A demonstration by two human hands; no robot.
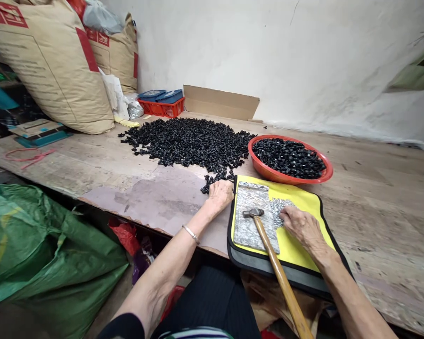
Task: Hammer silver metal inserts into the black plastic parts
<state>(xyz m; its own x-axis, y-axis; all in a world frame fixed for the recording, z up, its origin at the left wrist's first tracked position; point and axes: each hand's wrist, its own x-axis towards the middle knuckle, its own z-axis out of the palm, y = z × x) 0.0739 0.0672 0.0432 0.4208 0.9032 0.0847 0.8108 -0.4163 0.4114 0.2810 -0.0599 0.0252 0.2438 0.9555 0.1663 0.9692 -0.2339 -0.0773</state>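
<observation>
Head view: the left hand point(219, 197) rests curled on the bench point(374, 212) at the edge of a heap of black pieces point(187, 141), and its fingers hide whether they grip anything. The right hand point(302, 226) lies with fingers spread, holding nothing, on grey crumbs point(278, 212) atop a yellow mat point(304, 197). Between the hands, a hammer point(268, 240) lies across a stone slab point(247, 235), untouched. A red bowl point(293, 181) of black pieces sits just beyond the mat.

Hammer point(268, 254) on stone slab point(249, 230) on mat point(300, 202), bowl point(289, 182) behind, pieces point(187, 141) heaped left of bowl
</observation>
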